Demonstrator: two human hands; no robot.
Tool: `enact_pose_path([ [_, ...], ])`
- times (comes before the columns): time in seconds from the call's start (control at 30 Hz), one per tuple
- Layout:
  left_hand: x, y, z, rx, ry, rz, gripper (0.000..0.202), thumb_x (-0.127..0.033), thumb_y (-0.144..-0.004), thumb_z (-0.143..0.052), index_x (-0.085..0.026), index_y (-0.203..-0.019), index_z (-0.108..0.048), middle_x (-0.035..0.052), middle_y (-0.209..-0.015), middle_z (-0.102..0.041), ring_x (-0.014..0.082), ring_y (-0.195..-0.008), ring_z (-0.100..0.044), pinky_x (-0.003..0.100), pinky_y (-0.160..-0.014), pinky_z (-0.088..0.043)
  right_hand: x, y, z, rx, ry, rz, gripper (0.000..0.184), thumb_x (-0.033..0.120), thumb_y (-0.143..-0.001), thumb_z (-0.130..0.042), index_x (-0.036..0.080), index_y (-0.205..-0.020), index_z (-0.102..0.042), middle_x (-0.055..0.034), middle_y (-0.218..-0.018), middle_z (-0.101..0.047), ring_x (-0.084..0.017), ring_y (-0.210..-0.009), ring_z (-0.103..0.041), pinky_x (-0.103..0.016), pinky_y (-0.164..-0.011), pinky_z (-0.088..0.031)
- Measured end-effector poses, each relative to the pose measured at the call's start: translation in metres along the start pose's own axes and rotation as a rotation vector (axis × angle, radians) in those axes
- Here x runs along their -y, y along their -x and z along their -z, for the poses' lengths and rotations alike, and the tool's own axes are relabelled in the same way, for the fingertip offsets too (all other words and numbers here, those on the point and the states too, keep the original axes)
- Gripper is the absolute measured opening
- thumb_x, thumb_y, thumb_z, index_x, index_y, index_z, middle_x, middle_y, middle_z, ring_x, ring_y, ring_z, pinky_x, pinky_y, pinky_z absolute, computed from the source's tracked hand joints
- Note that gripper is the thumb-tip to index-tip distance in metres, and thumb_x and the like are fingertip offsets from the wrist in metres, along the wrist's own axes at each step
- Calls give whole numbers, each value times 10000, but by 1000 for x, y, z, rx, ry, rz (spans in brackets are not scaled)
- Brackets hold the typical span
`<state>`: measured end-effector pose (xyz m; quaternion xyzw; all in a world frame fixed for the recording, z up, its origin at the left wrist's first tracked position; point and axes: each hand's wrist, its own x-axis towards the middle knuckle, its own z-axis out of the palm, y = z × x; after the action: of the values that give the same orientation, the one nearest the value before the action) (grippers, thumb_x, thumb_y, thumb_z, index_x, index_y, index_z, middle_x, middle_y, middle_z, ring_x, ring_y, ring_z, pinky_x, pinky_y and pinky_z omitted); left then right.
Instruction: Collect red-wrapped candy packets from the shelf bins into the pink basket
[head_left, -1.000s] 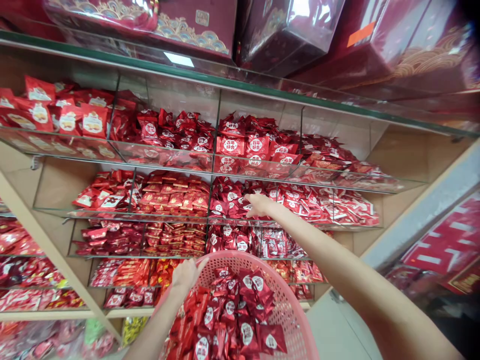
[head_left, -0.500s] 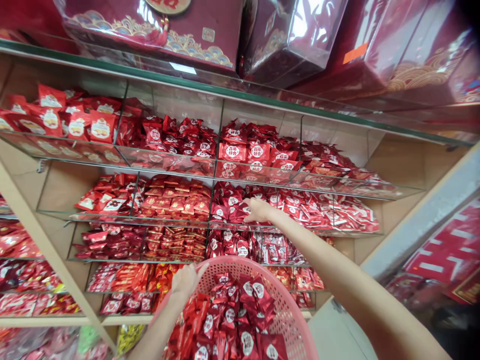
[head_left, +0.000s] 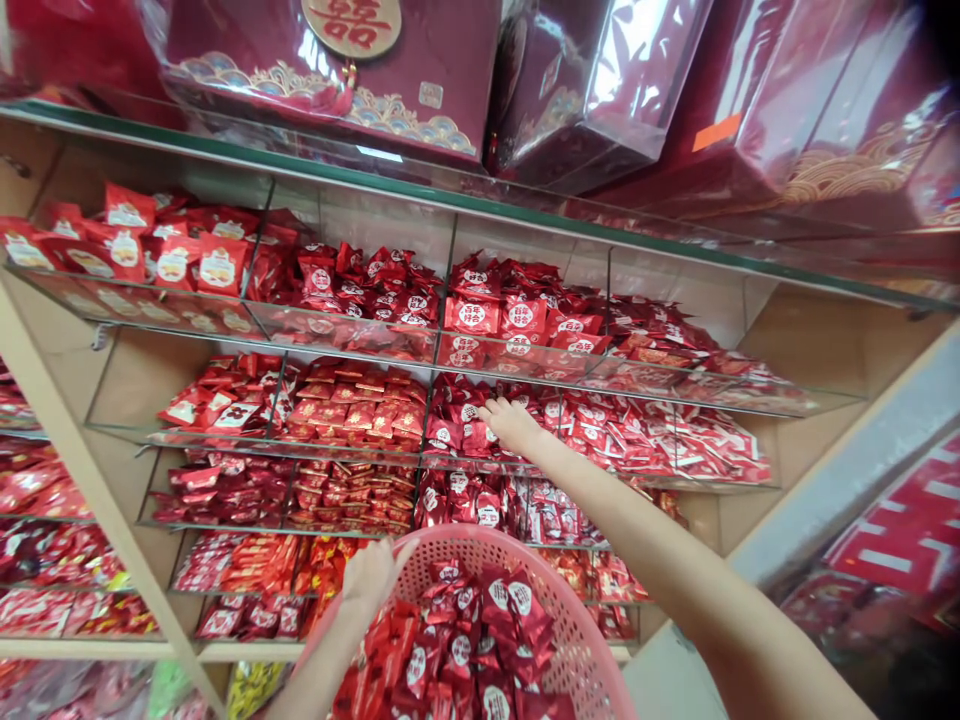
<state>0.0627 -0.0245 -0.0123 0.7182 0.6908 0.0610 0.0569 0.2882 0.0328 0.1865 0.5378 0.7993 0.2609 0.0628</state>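
My left hand (head_left: 371, 580) is closed on the rim of a pink plastic basket (head_left: 592, 630) with round holes. Inside the basket lie many red and dark red wrapped candies (head_left: 457, 650), several with white printed labels. My right hand (head_left: 511, 426) reaches over a glass-fronted bin of dark red candy packets (head_left: 459, 412), at the middle of the shelf. Its fingers are slightly apart at the packets, and no packet shows in them. The thumb and the fingertips' undersides are hidden.
Glass dividers and lips split the shelves into bins, with red packets (head_left: 472, 315) above and gold-printed packets (head_left: 356, 410) to the left. A thick glass shelf edge (head_left: 420, 185) runs above, under large maroon gift boxes (head_left: 330, 90). A wooden upright (head_left: 82, 480) stands left.
My right hand has shifted slightly left, and its fingers look more spread than before. The view has tilted a little upward. My left hand still holds the basket.
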Motion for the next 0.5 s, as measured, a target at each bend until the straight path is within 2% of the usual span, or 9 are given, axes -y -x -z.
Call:
enact_pose_path([
  [0.13, 1, -2, -5, -18, -12, -13, 696, -634, -723, -114, -143, -873, -584, 146, -829, -635, 242, -788, -591, 352, -674, -428, 5, -1, -7, -34, 9, 12, 399, 123, -752, -433, 198, -1140, -377, -123, -1053, -471, -227, -953, -427, -325, -750, -341],
  [0.3, 2, -3, -8, -17, -12, -6, 690, -628, -727, -116, -142, -871, -584, 148, -826, -636, 239, -786, -592, 347, -671, -431, 6, -6, -6, -63, 4, 9, 292, 113, -802, -324, 172, -1061, -446, -128, -1049, -476, -217, -952, -430, -321, -738, -348],
  [0.4, 2, -3, -6, -12, -5, 7, 696, -624, -729, -112, -133, -867, -587, 153, -827, -632, 239, -793, -590, 334, -673, -431, -1, -9, -2, -58, -50, 1, 290, 158, -770, -424, 163, -1059, -441, -129, -1119, -442, -221, -986, -424, -315, -762, -349],
  [0.5, 2, -3, -6, -19, 0, -2, 696, -621, -731, -108, -133, -869, -584, 152, -823, -630, 243, -796, -588, 342, -676, -428, -9, -14, 3, -66, -177, -2, 410, 262, -709, -536, 160, -1086, -411, -119, -1136, -447, -222, -989, -443, -300, -769, -356],
])
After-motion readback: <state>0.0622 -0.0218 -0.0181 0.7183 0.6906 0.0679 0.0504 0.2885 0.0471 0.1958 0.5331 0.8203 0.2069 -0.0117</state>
